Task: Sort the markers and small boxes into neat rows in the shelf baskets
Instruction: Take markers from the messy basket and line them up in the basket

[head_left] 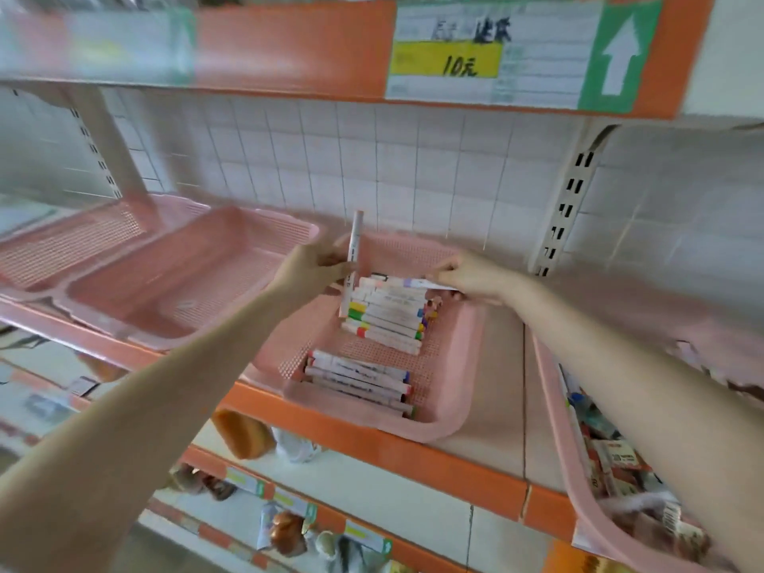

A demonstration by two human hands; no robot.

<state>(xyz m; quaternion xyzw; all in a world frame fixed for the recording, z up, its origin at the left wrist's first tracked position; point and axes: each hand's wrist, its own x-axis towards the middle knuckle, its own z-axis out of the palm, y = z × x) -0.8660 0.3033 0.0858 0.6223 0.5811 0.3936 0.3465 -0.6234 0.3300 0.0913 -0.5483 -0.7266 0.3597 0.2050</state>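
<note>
- Roughly midway, I'd judge: middle basket (454,423) holds two fairly neat marker rows, back row (388,320) and front row (359,378).
- Right basket (556,428): small boxes (620,461) jumbled, unsorted.
- Left hand (314,266) grips upright marker (355,237); right hand (467,275) pinches a back-row marker (417,283).

Shop aisle, as I face its racking: orange-edged shelves (372,434) in tiers, hung on a slotted upright (568,208); price label (448,64) reading 10元 on the far upper edge, green arrow tag (620,55) at its right; pink baskets (450,423) stocked with markers (388,320); small labels (366,535) on the near lower shelves.
</note>
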